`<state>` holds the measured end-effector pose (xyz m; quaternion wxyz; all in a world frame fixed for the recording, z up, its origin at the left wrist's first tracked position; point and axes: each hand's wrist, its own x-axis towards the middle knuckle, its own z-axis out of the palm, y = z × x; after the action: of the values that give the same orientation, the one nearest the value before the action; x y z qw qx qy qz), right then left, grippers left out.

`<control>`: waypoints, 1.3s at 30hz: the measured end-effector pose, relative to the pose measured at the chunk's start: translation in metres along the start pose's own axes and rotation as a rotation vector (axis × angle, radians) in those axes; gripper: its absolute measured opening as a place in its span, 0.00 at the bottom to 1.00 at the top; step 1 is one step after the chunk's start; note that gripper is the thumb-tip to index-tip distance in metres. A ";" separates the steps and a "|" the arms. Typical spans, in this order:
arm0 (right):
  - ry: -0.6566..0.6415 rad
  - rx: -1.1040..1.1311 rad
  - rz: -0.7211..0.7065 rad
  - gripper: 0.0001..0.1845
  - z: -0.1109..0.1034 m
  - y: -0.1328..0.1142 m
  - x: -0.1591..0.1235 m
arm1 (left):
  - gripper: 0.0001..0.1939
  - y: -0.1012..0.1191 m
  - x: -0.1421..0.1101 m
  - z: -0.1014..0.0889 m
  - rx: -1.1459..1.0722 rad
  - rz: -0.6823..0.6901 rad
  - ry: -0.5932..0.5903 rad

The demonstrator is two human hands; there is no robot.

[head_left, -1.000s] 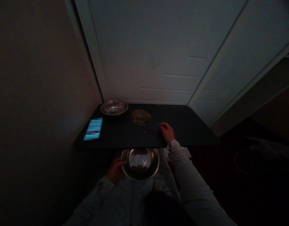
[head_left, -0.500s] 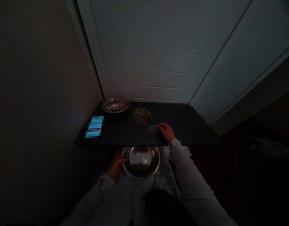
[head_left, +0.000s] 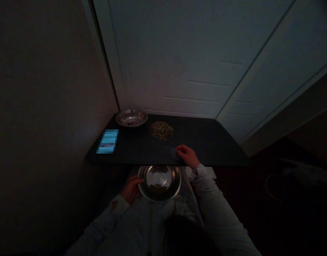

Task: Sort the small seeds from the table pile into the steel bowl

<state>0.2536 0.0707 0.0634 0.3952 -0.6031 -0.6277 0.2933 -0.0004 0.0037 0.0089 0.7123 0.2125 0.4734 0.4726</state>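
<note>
The scene is very dim. My left hand (head_left: 130,187) grips the rim of a steel bowl (head_left: 159,182) held on my lap, just under the front edge of a black table (head_left: 211,142). A few small grains lie in the bowl's bottom. My right hand (head_left: 187,155) rests on the table near its front edge, fingers curled and pressed on a thin dark flat piece (head_left: 170,151) that I cannot make out well. A pile of small greenish grains (head_left: 162,130) lies on the table beyond that hand.
A second steel bowl (head_left: 131,118) stands at the table's back left. A lit, blurred phone screen (head_left: 107,141) lies at the left. White panelled doors (head_left: 195,60) rise behind the table, and a wall closes the left side.
My right hand has slid back from near the grain pile toward the table's front edge, with the flat piece under its fingers. The left hand and bowl have stayed put.
</note>
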 end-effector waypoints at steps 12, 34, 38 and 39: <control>-0.038 -0.062 -0.051 0.11 0.017 -0.014 -0.016 | 0.06 -0.003 0.004 -0.002 -0.015 0.000 -0.016; 0.177 0.108 0.042 0.12 -0.016 0.001 -0.043 | 0.05 -0.001 0.003 0.000 -0.012 -0.011 0.002; 0.136 0.055 0.006 0.11 -0.003 -0.009 -0.048 | 0.06 -0.001 0.003 0.000 -0.019 -0.007 -0.004; 0.116 0.053 0.000 0.11 0.000 -0.012 -0.049 | 0.06 -0.001 0.003 0.000 -0.023 -0.005 0.002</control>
<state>0.2452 0.0210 0.0667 0.4469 -0.6082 -0.5958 0.2745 0.0005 0.0061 0.0062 0.7154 0.2027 0.4691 0.4765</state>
